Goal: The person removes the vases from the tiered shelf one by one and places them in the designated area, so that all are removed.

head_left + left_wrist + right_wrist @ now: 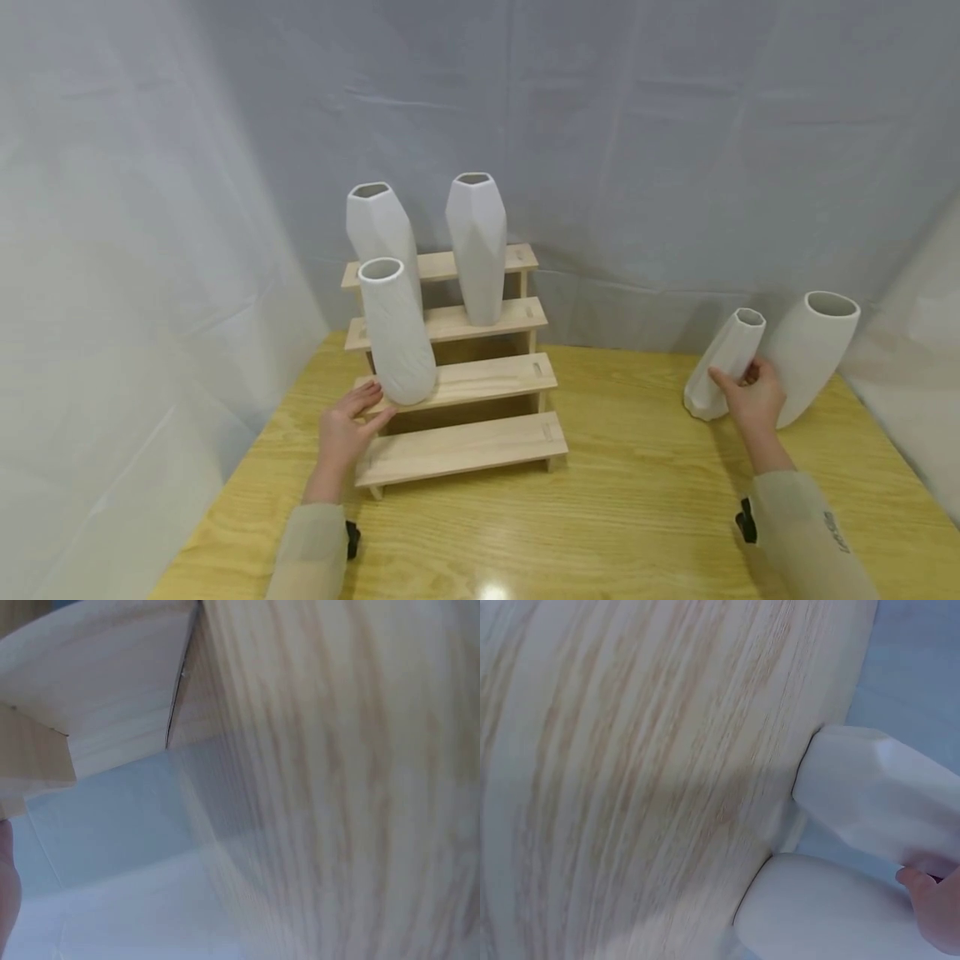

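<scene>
The left hand (347, 429) spreads beside the textured vase (401, 342) on the rack (495, 379)'s second-lowest step; the right hand (756, 404) pinches the slim vase (732, 350) on the table (622, 467), likely stiff, slippery, fragile, best held mid-body.

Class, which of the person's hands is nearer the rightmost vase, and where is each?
Right. The right hand is close beside the rightmost vase, holding the slim vase; the left hand is farther left, by the stepped stand.
</scene>
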A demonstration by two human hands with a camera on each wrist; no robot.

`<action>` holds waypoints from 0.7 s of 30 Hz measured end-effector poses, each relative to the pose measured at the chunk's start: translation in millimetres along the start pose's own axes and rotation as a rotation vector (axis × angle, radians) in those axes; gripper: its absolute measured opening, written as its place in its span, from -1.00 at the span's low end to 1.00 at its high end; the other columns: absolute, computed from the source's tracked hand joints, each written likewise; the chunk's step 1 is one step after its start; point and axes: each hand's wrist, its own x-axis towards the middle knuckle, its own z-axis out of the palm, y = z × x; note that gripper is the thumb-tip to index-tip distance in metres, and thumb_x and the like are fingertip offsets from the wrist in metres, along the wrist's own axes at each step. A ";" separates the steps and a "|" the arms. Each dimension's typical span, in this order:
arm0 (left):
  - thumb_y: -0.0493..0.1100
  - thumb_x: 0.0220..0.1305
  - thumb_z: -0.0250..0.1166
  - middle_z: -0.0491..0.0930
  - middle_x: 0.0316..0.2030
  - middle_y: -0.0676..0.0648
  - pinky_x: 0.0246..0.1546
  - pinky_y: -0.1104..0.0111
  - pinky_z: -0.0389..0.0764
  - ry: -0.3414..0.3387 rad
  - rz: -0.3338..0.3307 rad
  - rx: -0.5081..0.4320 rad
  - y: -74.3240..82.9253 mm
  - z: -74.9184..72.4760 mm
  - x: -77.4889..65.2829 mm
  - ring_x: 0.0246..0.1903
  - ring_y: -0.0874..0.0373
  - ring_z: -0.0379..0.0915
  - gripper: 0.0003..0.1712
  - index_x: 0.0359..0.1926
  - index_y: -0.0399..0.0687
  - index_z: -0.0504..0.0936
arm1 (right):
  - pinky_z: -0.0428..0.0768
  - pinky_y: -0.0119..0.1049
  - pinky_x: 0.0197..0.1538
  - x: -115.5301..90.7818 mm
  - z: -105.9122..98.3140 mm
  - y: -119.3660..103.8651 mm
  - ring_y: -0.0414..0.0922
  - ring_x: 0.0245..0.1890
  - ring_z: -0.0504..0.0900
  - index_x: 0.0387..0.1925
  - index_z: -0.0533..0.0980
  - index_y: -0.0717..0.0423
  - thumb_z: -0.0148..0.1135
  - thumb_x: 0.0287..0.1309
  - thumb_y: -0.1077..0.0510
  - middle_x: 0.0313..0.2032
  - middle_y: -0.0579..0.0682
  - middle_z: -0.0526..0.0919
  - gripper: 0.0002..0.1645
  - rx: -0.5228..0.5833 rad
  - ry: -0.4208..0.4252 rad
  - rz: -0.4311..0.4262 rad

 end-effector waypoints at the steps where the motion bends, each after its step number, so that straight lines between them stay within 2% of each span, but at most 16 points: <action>1: -0.33 -0.32 0.49 0.58 -0.22 -0.24 -0.08 0.24 0.44 -0.001 -0.005 0.000 -0.3 0.3 -0.1 -0.17 -0.08 0.51 -0.62 -0.35 -0.40 0.63 | 0.30 -0.55 -0.31 0.0 -0.6 0.0 0.01 -0.17 0.40 0.05 0.31 0.39 0.31 -0.07 0.12 -0.11 0.30 0.47 -0.32 -0.003 0.003 0.000; 5: -0.34 -0.31 0.48 0.58 -0.22 -0.24 -0.07 0.24 0.44 -0.007 -0.020 -0.008 -0.6 0.8 0.0 -0.16 -0.07 0.50 -0.62 -0.34 -0.40 0.63 | 0.33 -0.48 -0.24 0.2 -3.9 -1.5 0.05 -0.12 0.41 0.07 0.29 0.37 0.31 -0.07 0.11 -0.08 0.31 0.46 -0.30 -0.007 0.006 -0.008; 11: -0.32 -0.31 0.49 0.59 -0.22 -0.23 -0.07 0.24 0.44 -0.012 -0.022 0.003 -2.7 0.5 -0.2 -0.16 -0.07 0.50 -0.62 -0.34 -0.39 0.63 | 0.38 -0.17 0.00 -1.4 -11.6 -8.3 0.11 -0.03 0.40 0.09 0.27 0.36 0.30 -0.07 0.13 -0.02 0.30 0.44 -0.30 0.005 0.007 -0.029; 21: -0.33 -0.31 0.49 0.59 -0.23 -0.24 -0.10 0.23 0.45 -0.007 -0.004 0.001 -3.2 -0.3 0.1 -0.17 -0.08 0.51 -0.64 -0.36 -0.40 0.64 | 0.31 -0.12 0.15 -9.2 -22.0 -20.3 0.10 0.06 0.35 0.13 0.23 0.35 0.29 -0.05 0.14 0.01 0.25 0.42 -0.27 0.072 -0.013 -0.016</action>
